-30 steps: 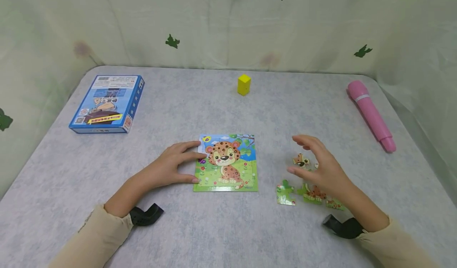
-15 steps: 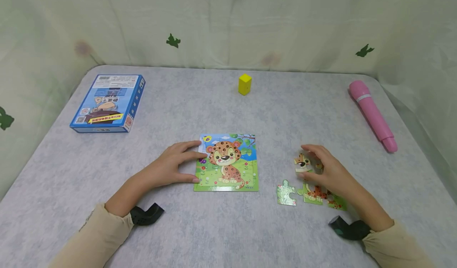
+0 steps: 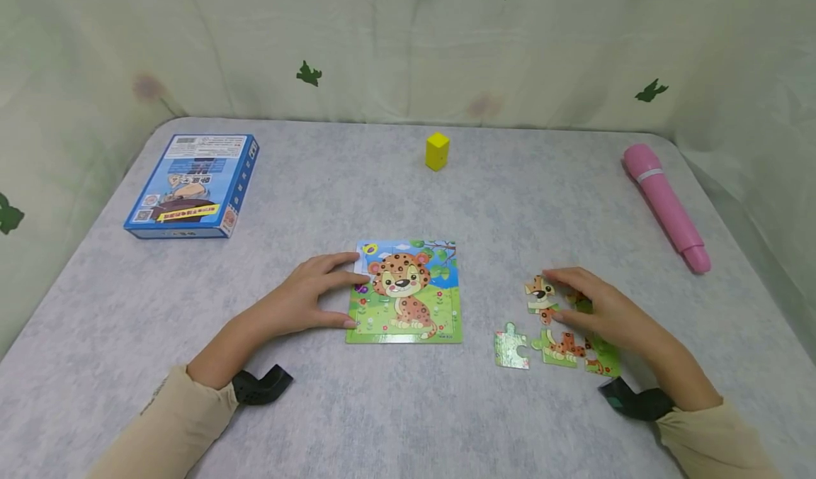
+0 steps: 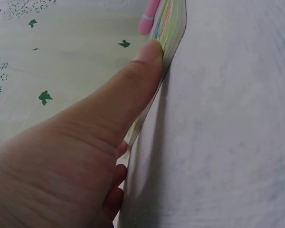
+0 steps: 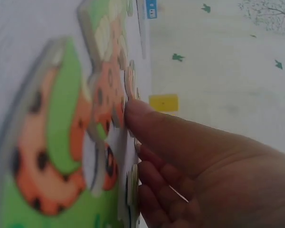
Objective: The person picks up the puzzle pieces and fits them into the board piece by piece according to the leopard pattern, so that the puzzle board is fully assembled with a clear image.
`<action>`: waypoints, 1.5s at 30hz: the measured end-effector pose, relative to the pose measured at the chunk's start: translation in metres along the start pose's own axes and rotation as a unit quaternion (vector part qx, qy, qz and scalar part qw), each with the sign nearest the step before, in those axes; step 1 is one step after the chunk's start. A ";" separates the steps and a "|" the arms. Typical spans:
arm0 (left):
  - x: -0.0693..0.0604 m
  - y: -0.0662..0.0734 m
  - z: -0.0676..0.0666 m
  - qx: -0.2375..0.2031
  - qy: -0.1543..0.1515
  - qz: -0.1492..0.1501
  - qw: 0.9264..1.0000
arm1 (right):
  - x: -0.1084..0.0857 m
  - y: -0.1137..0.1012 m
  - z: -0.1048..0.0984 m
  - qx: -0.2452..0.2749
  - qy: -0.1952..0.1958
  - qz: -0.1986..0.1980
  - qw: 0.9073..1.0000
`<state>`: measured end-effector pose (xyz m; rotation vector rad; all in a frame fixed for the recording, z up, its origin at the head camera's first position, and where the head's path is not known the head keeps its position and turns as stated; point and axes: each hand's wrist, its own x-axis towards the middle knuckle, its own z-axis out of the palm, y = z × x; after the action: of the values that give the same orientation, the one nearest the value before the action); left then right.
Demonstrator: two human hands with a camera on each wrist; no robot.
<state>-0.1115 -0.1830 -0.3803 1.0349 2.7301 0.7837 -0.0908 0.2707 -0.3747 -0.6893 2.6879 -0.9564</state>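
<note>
My left hand (image 3: 299, 298) rests at the left edge of a square leopard jigsaw puzzle (image 3: 436, 307), its fingertips and thumb touching the border. In the left wrist view the thumb (image 4: 133, 78) presses along the puzzle's thick edge. My right hand (image 3: 608, 316) is low over several loose puzzle pieces at the right, thumb and fingertips spread apart. Close to its fingertips lies a face piece (image 3: 540, 289); below are a body piece (image 3: 561, 350) and a green piece (image 3: 510, 351). The palm hides part of the group. In the right wrist view the thumb (image 5: 147, 116) meets a piece's edge.
A blue box (image 3: 185, 188) lies at the back left. A small yellow block (image 3: 437, 151) stands near the table's back edge, and a pink microphone-shaped toy (image 3: 666, 206) lies at the right. A patterned curtain (image 3: 382, 47) hangs behind the grey table (image 3: 319, 181).
My right hand has come down onto the loose pieces and shifted right and towards me, with thumb and fingers closer together. More of the face piece's surroundings shows. The left hand stays put.
</note>
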 end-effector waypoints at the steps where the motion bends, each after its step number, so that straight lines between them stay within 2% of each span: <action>1: 0.000 0.000 0.000 0.000 -0.001 -0.001 1.000 | 0.000 0.000 0.000 -0.007 0.002 -0.004 1.000; 5: -0.001 -0.001 0.001 0.002 -0.001 -0.003 1.000 | 0.003 -0.003 0.002 -0.033 0.008 -0.021 0.999; 10: -0.002 -0.001 0.001 0.004 -0.001 -0.004 1.000 | 0.005 -0.011 0.006 -0.036 0.016 -0.004 0.999; 13: -0.002 0.001 0.002 0.012 -0.004 -0.003 1.000 | 0.005 -0.016 0.009 -0.038 0.038 -0.008 0.999; 19: 0.000 0.010 0.006 0.047 -0.013 0.010 0.999 | 0.010 -0.037 0.014 -0.044 0.095 -0.066 0.992; 25: 0.000 0.024 0.008 0.086 -0.034 0.001 0.996 | 0.026 -0.073 0.023 -0.039 0.132 -0.124 0.983; 32: 0.000 0.031 0.012 0.129 -0.031 0.021 0.991 | 0.055 -0.105 0.045 -0.008 0.121 -0.171 0.978; 35: 0.001 0.032 0.014 0.137 -0.028 0.025 0.990 | 0.067 -0.110 0.057 -0.011 0.104 -0.163 0.981; 40: 0.001 0.034 0.016 0.125 -0.021 0.037 0.991 | 0.081 -0.113 0.076 -0.024 0.069 -0.131 0.989; 45: 0.001 0.036 0.018 0.112 -0.021 0.058 0.992 | 0.092 -0.112 0.088 -0.057 0.059 -0.135 0.987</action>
<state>-0.0866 -0.1522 -0.3775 1.2473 2.7905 0.4694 -0.1011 0.1012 -0.3748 -1.0741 2.8210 -0.9347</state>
